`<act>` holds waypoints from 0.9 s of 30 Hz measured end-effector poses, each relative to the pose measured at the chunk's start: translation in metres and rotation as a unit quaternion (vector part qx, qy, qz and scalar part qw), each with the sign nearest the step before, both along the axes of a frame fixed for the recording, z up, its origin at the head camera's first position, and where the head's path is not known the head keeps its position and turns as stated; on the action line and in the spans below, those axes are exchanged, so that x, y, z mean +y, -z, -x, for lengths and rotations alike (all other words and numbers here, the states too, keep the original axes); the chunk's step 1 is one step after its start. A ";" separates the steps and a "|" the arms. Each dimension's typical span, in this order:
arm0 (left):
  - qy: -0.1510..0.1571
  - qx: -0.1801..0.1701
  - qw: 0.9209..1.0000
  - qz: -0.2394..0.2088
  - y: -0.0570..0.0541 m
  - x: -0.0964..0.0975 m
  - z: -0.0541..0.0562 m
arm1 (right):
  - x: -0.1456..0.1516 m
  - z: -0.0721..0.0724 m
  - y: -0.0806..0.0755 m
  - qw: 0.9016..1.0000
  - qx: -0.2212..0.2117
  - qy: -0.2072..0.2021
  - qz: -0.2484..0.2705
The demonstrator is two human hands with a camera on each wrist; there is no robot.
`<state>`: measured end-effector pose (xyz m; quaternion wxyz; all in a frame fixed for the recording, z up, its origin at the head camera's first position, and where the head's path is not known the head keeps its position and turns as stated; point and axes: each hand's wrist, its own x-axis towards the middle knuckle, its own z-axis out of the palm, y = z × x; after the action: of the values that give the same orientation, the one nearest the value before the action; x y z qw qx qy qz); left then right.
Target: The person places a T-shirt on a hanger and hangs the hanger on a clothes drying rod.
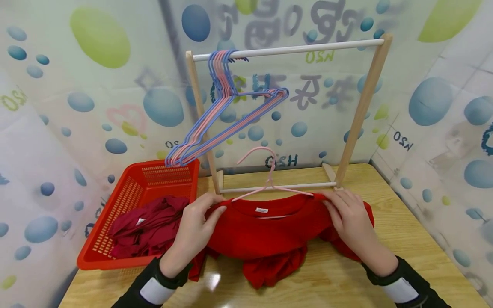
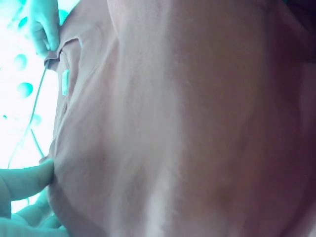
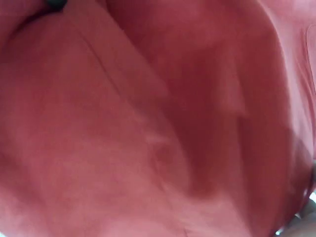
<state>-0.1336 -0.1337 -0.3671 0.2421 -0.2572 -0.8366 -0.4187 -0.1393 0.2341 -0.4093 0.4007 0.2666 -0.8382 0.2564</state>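
A red shirt (image 1: 265, 233) hangs over a pink hanger (image 1: 271, 175), whose hook rises above the neckline. My left hand (image 1: 195, 224) pinches the shirt at its left shoulder between thumb and fingers. At the opposite shoulder my right hand (image 1: 350, 218) grips the cloth the same way. A white label (image 1: 262, 210) shows inside the collar. The lower folds of the shirt droop onto the table. In the left wrist view the shirt (image 2: 173, 118) fills most of the picture, with the left thumb (image 2: 29, 180) on its edge. Shirt cloth (image 3: 148, 123) covers nearly all the right wrist view.
A rack with a white top bar (image 1: 308, 48) and wooden posts stands behind the shirt. Several blue and pink hangers (image 1: 223, 111) hang at its left end. To the left, a red plastic basket (image 1: 104, 239) holds dark red clothing (image 1: 154, 226). All stand on a wooden table (image 1: 408, 256).
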 end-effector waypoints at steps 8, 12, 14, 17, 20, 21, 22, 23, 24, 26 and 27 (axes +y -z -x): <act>0.008 0.069 0.997 -0.032 0.002 0.002 0.004 | 0.002 0.001 0.002 0.999 0.019 0.000 0.038; 0.013 0.101 0.995 -0.004 0.001 0.008 0.004 | 0.004 0.003 0.004 0.997 0.039 0.006 0.059; 0.018 0.103 0.994 0.011 0.000 0.009 0.002 | 0.005 0.004 0.006 0.996 0.049 0.009 0.069; 0.020 0.104 0.994 0.022 0.000 0.008 0.001 | 0.008 0.003 0.009 0.996 0.046 0.018 0.079; 0.004 0.096 0.995 0.030 -0.001 0.003 0.000 | 0.012 0.002 0.011 0.995 0.034 0.025 0.090; -0.003 0.086 0.996 0.034 -0.001 0.000 -0.001 | 0.014 0.001 0.012 0.995 0.032 0.027 0.092; -0.012 0.069 0.997 0.041 -0.002 -0.002 -0.001 | 0.015 0.001 0.013 0.995 0.031 0.028 0.094; -0.021 0.046 0.997 0.051 -0.003 -0.005 -0.002 | 0.017 0.001 0.013 0.994 0.031 0.029 0.096; -0.027 0.018 0.998 0.060 -0.004 -0.008 -0.003 | 0.019 0.000 0.014 0.994 0.030 0.030 0.099; -0.037 -0.046 0.995 0.082 -0.006 -0.014 -0.005 | 0.022 0.001 0.014 0.994 0.031 0.032 0.102; -0.041 -0.074 0.992 0.094 -0.007 -0.017 -0.007 | 0.024 0.001 0.014 0.993 0.034 0.033 0.105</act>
<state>-0.1271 -0.1505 -0.3597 0.1714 -0.2126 -0.8976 -0.3461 -0.1407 0.2581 -0.4238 0.4629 0.2038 -0.8011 0.3200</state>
